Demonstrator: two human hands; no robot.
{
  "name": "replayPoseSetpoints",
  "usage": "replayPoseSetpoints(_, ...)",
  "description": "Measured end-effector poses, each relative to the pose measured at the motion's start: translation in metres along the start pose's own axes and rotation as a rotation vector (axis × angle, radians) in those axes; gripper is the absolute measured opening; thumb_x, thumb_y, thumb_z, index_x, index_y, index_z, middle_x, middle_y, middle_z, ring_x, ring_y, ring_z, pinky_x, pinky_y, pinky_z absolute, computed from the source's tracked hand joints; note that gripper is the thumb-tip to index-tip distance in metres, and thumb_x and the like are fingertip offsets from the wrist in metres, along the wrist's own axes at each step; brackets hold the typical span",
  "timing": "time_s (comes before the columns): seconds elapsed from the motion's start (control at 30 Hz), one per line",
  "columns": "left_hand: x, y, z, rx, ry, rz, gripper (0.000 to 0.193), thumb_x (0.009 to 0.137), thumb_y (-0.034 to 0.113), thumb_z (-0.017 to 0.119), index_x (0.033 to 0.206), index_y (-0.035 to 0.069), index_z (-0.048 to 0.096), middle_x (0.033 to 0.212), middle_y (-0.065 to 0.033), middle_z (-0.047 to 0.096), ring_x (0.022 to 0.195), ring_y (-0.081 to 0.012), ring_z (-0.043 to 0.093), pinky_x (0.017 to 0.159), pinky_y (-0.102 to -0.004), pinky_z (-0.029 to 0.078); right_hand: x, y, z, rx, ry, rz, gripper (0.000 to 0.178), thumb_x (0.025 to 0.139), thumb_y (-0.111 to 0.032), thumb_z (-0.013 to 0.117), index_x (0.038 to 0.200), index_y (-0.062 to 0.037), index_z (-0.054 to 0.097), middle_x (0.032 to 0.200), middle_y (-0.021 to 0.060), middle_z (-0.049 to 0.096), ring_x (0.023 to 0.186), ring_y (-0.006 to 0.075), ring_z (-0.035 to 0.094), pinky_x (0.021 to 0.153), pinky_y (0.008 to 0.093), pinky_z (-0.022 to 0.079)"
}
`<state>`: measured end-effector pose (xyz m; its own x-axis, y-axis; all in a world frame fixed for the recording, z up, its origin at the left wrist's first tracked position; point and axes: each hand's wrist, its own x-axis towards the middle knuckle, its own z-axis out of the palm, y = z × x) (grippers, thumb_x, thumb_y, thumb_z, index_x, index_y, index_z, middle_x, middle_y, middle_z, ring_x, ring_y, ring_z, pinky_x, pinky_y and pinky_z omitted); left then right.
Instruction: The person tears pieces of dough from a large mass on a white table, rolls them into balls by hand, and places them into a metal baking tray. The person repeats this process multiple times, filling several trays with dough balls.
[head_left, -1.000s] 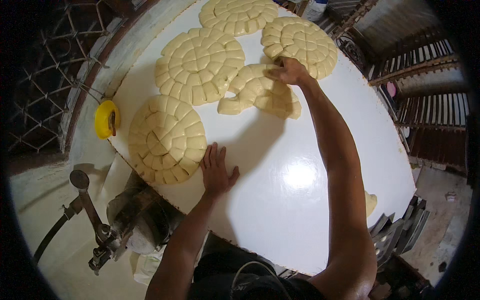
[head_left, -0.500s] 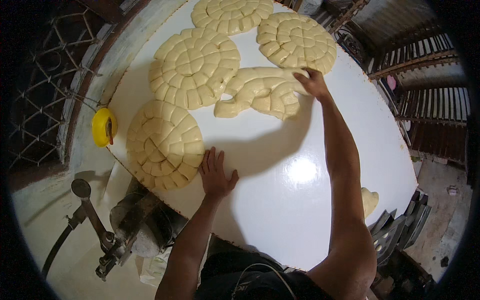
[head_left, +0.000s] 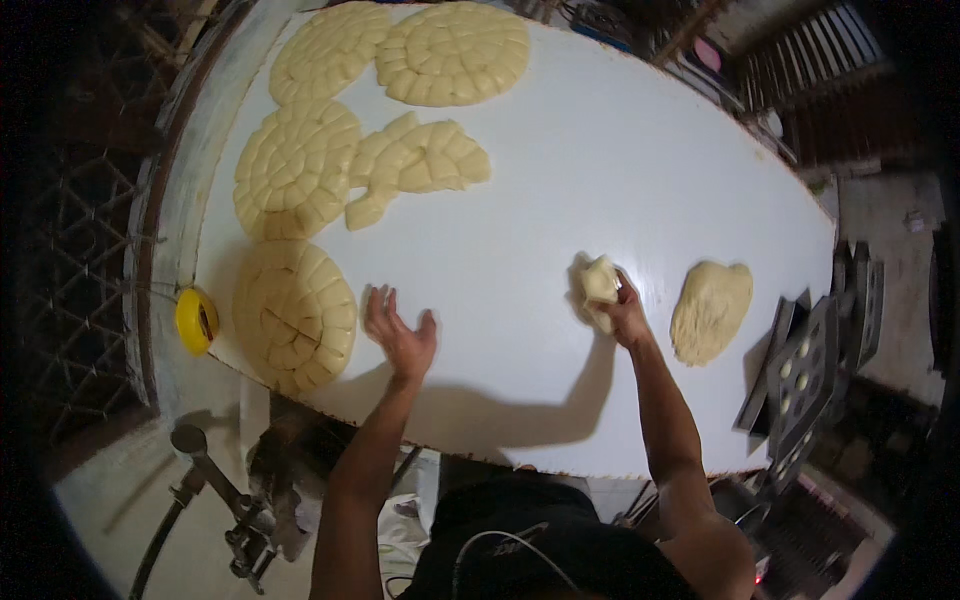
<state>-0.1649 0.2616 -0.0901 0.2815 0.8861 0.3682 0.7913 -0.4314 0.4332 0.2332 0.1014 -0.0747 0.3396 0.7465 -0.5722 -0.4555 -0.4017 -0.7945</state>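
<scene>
My right hand [head_left: 627, 314] is closed around a piece of pale dough [head_left: 600, 282], held over the white table [head_left: 530, 360]. Fingers spread, my left hand [head_left: 403, 338] holds nothing beside the nearest scored dough round [head_left: 292, 318]. Further back at the left lie more rounds cut into small segments, such as one dough round [head_left: 298, 168] and another at the far edge [head_left: 452, 54]. Next to them sits a partial, irregular dough sheet [head_left: 425, 158]. A flattened, uncut dough lump [head_left: 712, 312] lies to the right of my right hand.
Dark metal trays [head_left: 800, 370], one with small pale pieces in it, lean at the table's right edge. A yellow bowl [head_left: 196, 321] hangs by the left edge. Below it stands a machine with a lever arm [head_left: 215, 475]. Slatted racks [head_left: 810, 60] are at the far right.
My right hand has come away from the partial dough sheet toward me, with a dough piece in it. The view has shifted right, showing the whole uncut lump.
</scene>
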Motion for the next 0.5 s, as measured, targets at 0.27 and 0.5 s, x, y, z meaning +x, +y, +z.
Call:
replayPoseSetpoints(0.27, -0.072, 0.252, -0.011, -1.220, -1.401, -0.231, 0.050, 0.098, 0.002, 0.082, 0.144, -0.001, 0.062, 0.129, -0.0106, 0.071, 0.117, -0.0163, 0.069, 0.098, -0.0334, 0.060, -0.250, -0.050, -0.036, -0.780, -0.130, -0.199, 0.067, 0.076, 0.007, 0.087, 0.138, -0.0025, 0.062, 0.121, 0.0119, 0.072, 0.111, 0.0227, 0.068, 0.098, 0.0386, 0.057)
replayPoseSetpoints(0.5, -0.115, 0.329, -0.054, -1.560, -1.193, -0.568, 0.023, 0.108, 0.002, 0.067, 0.131, 0.002, 0.067, 0.125, -0.0093, 0.070, 0.110, -0.0173, 0.070, 0.093, -0.0350, 0.059, -0.425, -0.105, -0.166, -0.730, 0.139, -0.210, 0.031, 0.079, -0.002, 0.085, 0.107, -0.0013, 0.071, 0.099, 0.0050, 0.073, 0.091, 0.0135, 0.068, 0.082, 0.0319, 0.056)
